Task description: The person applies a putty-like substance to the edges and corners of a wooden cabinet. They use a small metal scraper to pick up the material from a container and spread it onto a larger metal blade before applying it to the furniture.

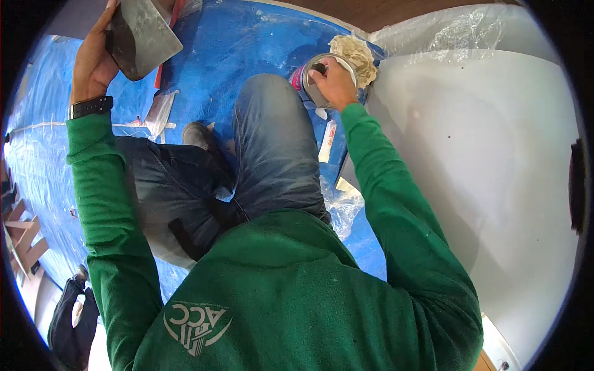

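At the upper left my left hand (96,65) holds up a flat grey plate (145,37) with rounded corners, its fingers behind the plate and at its edge. The plate's surface looks smeared, with lighter and darker patches. Farther right, my right hand (337,81) is closed around the black handle of a putty knife (318,96). The knife's flat grey blade points down over the mouth of a round metal tin (298,80) with a pink label. My hand and the knife hide most of the tin's inside.
Crumpled cream cloth or paper (354,52) lies beside the tin. A white tube (327,141) rests on the blue sheeting (210,37) near my knee. A large white panel (495,136) stands along the right. Clear plastic (345,207) lies by my thigh; wooden pieces (28,244) are far left.
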`<state>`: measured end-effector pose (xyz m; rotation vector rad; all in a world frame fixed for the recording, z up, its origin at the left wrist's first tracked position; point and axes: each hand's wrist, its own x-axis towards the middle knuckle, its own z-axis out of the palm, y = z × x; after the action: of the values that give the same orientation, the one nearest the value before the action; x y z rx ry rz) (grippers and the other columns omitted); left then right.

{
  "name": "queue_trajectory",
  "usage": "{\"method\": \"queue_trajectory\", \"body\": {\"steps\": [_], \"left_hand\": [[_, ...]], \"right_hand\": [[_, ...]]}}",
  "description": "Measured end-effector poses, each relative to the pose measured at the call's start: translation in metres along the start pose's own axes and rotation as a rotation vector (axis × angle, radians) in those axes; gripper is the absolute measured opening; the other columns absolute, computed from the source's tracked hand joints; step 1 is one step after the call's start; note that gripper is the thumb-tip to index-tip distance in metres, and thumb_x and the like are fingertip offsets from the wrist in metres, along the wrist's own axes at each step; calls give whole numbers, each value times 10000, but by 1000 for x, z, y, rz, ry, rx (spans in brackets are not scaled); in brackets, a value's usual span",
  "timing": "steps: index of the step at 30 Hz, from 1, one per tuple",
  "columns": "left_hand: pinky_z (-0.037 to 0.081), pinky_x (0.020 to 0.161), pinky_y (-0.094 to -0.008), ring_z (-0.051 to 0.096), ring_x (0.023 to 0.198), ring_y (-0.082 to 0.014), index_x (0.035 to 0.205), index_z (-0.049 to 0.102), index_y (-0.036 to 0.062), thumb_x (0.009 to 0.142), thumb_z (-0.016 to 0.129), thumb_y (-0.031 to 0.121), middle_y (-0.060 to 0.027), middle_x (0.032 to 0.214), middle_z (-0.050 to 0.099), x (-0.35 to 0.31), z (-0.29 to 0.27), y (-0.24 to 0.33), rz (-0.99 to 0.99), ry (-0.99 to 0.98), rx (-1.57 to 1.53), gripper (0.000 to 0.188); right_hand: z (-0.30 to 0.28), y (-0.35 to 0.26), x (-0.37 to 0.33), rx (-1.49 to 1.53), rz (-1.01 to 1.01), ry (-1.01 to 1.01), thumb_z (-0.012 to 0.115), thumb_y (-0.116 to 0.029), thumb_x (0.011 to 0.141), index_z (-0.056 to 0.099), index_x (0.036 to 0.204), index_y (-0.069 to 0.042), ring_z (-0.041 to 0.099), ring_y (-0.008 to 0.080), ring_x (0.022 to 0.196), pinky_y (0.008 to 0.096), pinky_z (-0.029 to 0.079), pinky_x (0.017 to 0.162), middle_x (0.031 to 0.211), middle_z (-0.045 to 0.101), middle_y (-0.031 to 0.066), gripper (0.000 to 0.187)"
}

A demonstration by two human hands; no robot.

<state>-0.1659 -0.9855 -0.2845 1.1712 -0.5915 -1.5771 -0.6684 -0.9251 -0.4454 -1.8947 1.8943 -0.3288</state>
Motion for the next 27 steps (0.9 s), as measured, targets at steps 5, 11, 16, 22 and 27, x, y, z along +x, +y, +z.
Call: {"method": "queue_trajectory", "body": {"steps": [5, 11, 16, 22, 27], "left_hand": [[525, 1018, -366, 690, 1120, -215, 1267, 675, 57, 1039, 644, 372, -72, 1225, 725, -7, -15, 2, 35, -29, -38, 390], [507, 1044, -373, 677, 1153, -223, 1310, 656, 42, 1046, 633, 327, -86, 1270, 709, -16, 16, 1, 81, 183, -7, 389], [521, 1009, -362, 684, 1128, -216, 1273, 677, 22, 989, 706, 204, -81, 1211, 725, 4, 1, -6, 38, 117, 35, 338], [523, 994, -367, 685, 1118, -211, 1262, 680, 22, 996, 698, 224, -74, 1212, 725, 7, 17, -14, 30, 105, 53, 335], [508, 1020, -368, 675, 1139, -208, 1270, 680, 41, 995, 702, 225, -70, 1233, 720, 6, 5, -11, 37, 93, 83, 332]], "right_hand": [[-15, 7, -42, 493, -79, 198, 782, -233, 915, 636, 1160, -8, 693, 192, 816, 332, 564, 750, 960, 727, 152, 363], [30, 86, -172, 529, 296, 132, 767, -230, 936, 603, 1097, 1, 693, 191, 859, 353, 560, 804, 1000, 716, 142, 326], [69, 76, -204, 465, 444, 6, 766, -260, 932, 575, 1143, -11, 715, 230, 864, 379, 558, 783, 957, 725, 160, 378], [65, 91, -159, 371, 553, 188, 745, -227, 932, 579, 1184, -27, 676, 234, 839, 370, 546, 778, 944, 703, 141, 362], [3, 79, -90, 406, 199, 446, 722, -218, 929, 684, 1109, -25, 651, 250, 859, 395, 542, 794, 950, 697, 125, 267]]}}
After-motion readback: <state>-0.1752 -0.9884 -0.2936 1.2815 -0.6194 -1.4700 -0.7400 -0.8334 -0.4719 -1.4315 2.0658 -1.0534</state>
